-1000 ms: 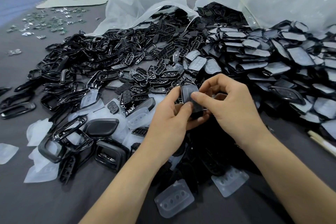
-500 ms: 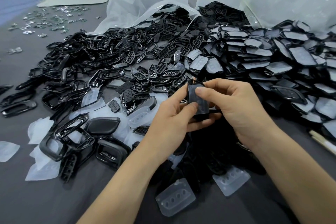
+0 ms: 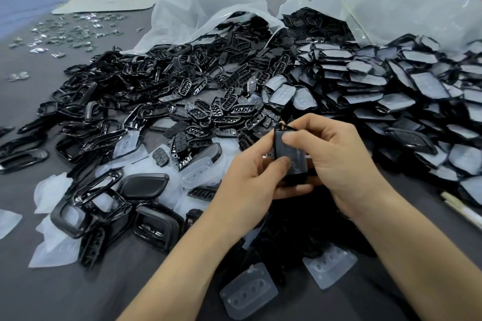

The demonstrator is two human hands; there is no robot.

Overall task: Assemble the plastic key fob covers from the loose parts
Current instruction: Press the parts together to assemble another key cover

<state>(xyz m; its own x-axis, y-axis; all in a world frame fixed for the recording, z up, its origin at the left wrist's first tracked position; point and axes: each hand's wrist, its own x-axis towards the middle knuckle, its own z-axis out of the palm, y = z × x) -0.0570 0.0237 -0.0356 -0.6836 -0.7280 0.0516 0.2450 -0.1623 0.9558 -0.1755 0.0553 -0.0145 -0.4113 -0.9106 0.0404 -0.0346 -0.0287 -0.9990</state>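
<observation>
Fob cover (image 3: 296, 156), black, held between both hands above the near middle of the grey table (image 3: 47, 292), raised off the loose parts under it; broad face turned toward the camera, small loop at its top end. Left hand (image 3: 247, 180) grips it from the left and below; thumb laid on the lower face, fingers curled beneath the bottom edge. Right hand (image 3: 339, 156) grips it from the right; thumb pressed on the upper face, fingers curled round behind.

Against one second ago: cover has shifted a little to the right; more of its face shows between the two thumbs; loop end now stands clear above the right thumb; both hands have kept their hold throughout.

Surroundings unchanged: heap of black frames (image 3: 125, 96) to the left; stacked film-backed covers (image 3: 386, 91) to the right, spilling from clear bags (image 3: 404, 8); translucent button pad (image 3: 247, 292) on the table between the forearms; closed black shell (image 3: 144, 185) lying to the left of the left hand; scatter of small metal pieces (image 3: 65, 31) at far left.
</observation>
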